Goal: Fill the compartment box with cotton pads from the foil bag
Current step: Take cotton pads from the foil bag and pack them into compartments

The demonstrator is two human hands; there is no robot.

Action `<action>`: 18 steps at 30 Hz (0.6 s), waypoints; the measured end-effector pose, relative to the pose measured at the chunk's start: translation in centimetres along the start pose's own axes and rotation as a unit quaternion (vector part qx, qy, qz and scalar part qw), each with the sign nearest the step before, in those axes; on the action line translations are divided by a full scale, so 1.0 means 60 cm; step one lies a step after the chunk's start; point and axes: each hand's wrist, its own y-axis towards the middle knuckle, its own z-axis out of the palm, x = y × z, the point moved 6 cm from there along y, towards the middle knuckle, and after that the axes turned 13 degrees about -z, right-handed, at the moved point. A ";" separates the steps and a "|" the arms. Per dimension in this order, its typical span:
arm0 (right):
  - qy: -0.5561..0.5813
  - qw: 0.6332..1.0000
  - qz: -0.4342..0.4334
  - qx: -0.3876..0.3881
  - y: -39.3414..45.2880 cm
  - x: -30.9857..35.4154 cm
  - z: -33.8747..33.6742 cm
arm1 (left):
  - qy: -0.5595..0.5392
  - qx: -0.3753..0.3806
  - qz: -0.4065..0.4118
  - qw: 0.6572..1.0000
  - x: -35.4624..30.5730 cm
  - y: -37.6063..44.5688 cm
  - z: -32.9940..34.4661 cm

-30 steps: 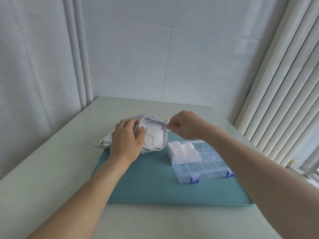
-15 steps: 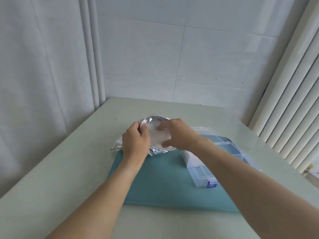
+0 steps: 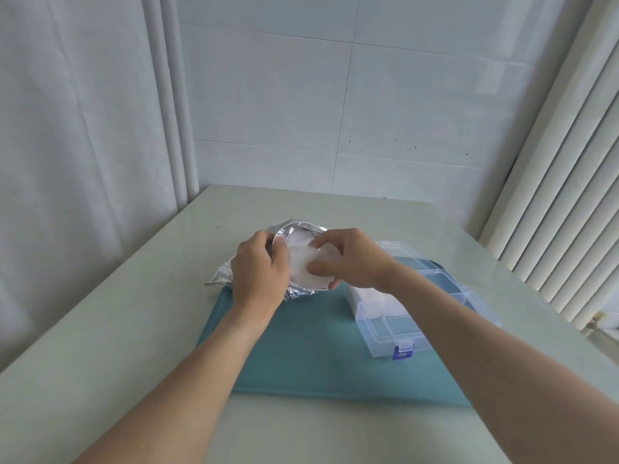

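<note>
Two bare hands meet at the mouth of the foil bag [image 3: 298, 291], which lies at the far left corner of a teal mat [image 3: 301, 346] on the pale bench [image 3: 100, 329]. The bag is crinkled silver foil, shiny on its inner lip, with a printed outer face showing at its closed end, which hangs off the mat's left edge onto the bench. Its mouth is held open in a round shape, facing the camera.

The left hand [image 3: 259, 272] grips the left rim of the mouth, fingers curled over the foil edge. The right hand [image 3: 351, 259] reaches into the opening, its thumb and fingers [image 3: 320, 267] closing round the white cotton pads [image 3: 301, 266] inside; the pads are soft, blurred and bright white, so single pieces cannot be told apart.

Just right of the bag, on the mat, stands the compartment box [image 3: 398, 326], clear plastic with inner dividers, its lid thrown back on the far side and a blue latch [image 3: 403, 352] on its near wall. White pads already fill its far left cells, partly hidden behind the right wrist; the near cells show only the teal beneath.
</note>
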 end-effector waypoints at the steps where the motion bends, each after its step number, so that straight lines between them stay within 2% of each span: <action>1: 0.017 1.000 -0.011 0.006 0.001 0.000 0.007 | 0.006 0.003 0.004 1.000 0.000 -0.001 0.001; 4: 0.005 1.000 -0.029 0.001 0.003 0.004 0.018 | 0.014 0.005 0.015 1.000 -0.001 -0.003 0.004; 9: -0.008 0.997 -0.009 -0.077 -0.007 -0.007 -0.013 | 0.017 0.019 0.016 1.000 -0.002 -0.005 0.006; 14: 0.132 0.980 0.030 -0.145 -0.040 -0.026 -0.059 | 0.036 0.030 0.034 0.998 -0.013 -0.014 0.007; 16: 0.214 0.962 0.042 -0.165 -0.056 -0.037 -0.068 | 0.044 0.018 0.079 0.996 -0.026 -0.026 0.007; 18: 0.282 0.940 0.053 -0.187 -0.074 -0.048 -0.072 | 0.037 -0.012 0.164 0.986 -0.052 -0.042 0.000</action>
